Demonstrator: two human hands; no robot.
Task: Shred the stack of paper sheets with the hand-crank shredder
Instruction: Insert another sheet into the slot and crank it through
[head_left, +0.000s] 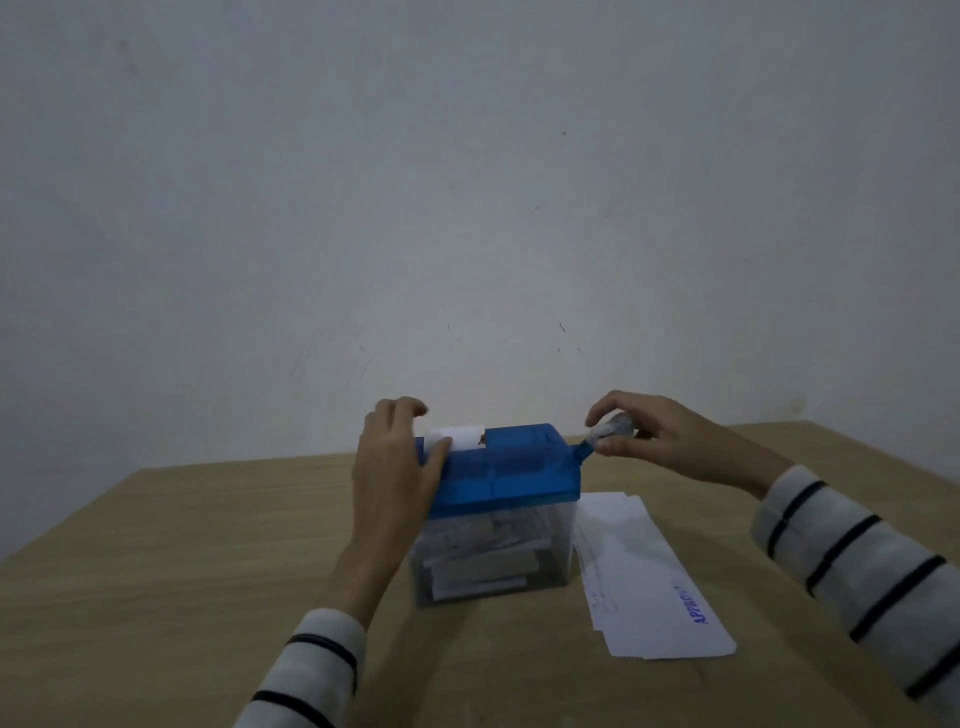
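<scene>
Step in hand, as I judge it: feeding and cranking one sheet through the hand-crank shredder (498, 467), which stands on the wooden surface (208, 545) near its middle, blue top over a clear bin (493, 556). The bin already holds a fair pile of white strips, so I put the task somewhere past its start, not near its end. A short stub of a white sheet (456, 438) stands up out of the slot at the top's left end. My left hand (397, 467) lies against the left end of the blue top, fingers curled over the far edge and thumb across the near face by the sheet; it grips the housing to steady it. My right hand (649, 434) reaches in from the right, forearm roughly level above the surface, fingertips closed in a pinch round the grey knob (615, 428) of the crank, whose blue arm runs down to the right side of the top. Striped sleeves cover both forearms. The stack of paper sheets (649, 577) lies flat on the surface just beside the bin on its right, fanned a little, blue stamped lettering on the uppermost sheet; it appears to touch the bin's base, though I cannot be sure. Next move calls for turning the knob in full circles while the left hand holds the box down, until the stub is drawn under; then taking another sheet from the stack.
</scene>
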